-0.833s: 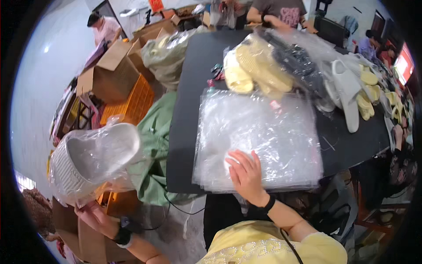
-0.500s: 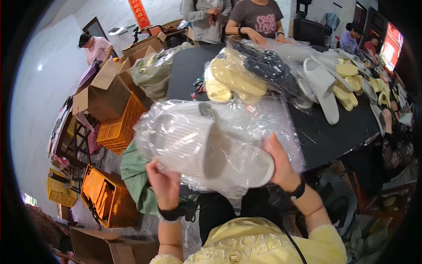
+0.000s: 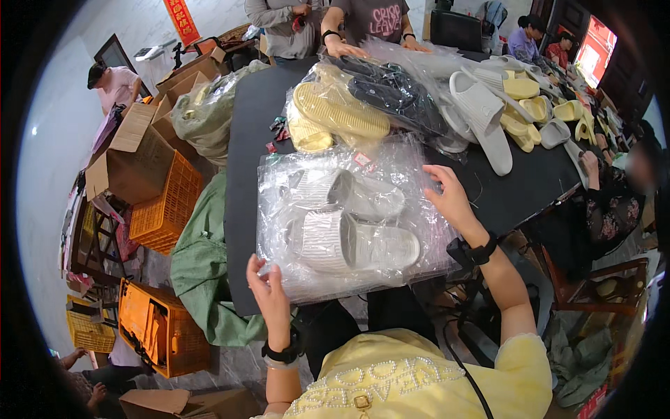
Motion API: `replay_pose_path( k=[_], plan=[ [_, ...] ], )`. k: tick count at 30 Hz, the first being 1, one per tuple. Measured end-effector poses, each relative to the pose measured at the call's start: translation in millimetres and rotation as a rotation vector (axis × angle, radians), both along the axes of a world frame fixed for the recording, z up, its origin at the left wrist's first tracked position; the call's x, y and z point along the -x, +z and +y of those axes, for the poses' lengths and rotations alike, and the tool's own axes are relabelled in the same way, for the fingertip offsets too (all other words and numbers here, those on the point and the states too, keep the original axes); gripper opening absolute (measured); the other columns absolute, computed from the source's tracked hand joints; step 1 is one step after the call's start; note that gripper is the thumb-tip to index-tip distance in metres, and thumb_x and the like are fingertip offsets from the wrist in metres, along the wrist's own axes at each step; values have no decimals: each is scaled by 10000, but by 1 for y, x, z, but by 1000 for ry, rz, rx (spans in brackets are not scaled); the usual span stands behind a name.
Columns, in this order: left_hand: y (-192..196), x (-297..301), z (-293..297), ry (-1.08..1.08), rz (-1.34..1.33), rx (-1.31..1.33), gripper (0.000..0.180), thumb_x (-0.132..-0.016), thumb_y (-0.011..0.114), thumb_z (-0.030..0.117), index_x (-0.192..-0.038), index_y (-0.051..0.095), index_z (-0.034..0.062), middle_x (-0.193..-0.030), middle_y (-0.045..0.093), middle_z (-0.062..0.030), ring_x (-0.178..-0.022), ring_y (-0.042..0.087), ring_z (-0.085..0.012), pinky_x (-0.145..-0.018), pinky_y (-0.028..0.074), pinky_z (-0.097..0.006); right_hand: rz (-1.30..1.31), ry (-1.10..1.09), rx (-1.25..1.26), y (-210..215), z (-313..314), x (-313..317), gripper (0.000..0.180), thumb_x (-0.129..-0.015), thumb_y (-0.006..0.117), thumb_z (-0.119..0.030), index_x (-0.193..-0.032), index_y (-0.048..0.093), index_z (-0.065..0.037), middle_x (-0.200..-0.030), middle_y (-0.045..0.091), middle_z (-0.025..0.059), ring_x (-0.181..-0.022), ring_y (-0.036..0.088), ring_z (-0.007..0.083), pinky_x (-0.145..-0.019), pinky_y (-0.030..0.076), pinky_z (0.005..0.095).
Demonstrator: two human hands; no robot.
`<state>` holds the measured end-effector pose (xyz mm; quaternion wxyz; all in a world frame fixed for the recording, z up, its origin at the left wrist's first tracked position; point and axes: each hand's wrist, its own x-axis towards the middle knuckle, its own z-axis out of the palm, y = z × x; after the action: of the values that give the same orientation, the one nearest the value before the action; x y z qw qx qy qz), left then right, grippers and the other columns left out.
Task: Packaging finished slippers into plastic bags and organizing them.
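In the head view, a clear plastic bag (image 3: 352, 223) holding a pair of pale grey slippers (image 3: 352, 227) is held over the near edge of a black table (image 3: 248, 140). The bag's lower left corner is pinched by the left hand (image 3: 271, 297), with the thumb on top of the film. The right edge of the bag is touched by the right hand (image 3: 450, 199), whose fingers are spread and laid flat against the plastic rather than closed around it. Further back on the table, bagged yellow slippers (image 3: 335, 115) and bagged dark slippers (image 3: 394, 94) are piled, with loose white and yellow slippers (image 3: 513, 105) to the right. Orange crates (image 3: 164, 213) and cardboard boxes (image 3: 132, 157) are seen left of the table.
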<state>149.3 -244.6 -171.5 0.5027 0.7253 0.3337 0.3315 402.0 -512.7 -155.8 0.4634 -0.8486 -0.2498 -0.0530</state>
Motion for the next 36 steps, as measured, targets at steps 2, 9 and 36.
replay_pose_path(
  k=[2,9,36],
  plan=[
    [3,-2,12,13,56,-154,449,-892,531,176,-1271,394,-24,-1154,469,-144,-838,482,-193,-783,412,-307,-220,171,89,7,3,-8,377,-799,605,-96,-1164,529,-37,-1101,550,150,-993,564,268,-841,456,344],
    [-5,-18,32,-28,168,-305,260,-884,572,211,-967,590,-35,-794,598,-107,-650,531,-162,-632,447,-294,122,375,408,-4,30,-39,362,-806,602,-283,-1056,595,-22,-958,633,171,-885,605,331,-776,469,378],
    [0,-10,20,-86,52,265,333,-820,665,139,-1048,493,-32,-783,524,-58,-471,539,-95,-377,364,-212,601,454,-14,3,12,25,427,-909,514,-379,-1011,615,24,-846,659,68,-751,610,129,-678,480,264]
  ],
)
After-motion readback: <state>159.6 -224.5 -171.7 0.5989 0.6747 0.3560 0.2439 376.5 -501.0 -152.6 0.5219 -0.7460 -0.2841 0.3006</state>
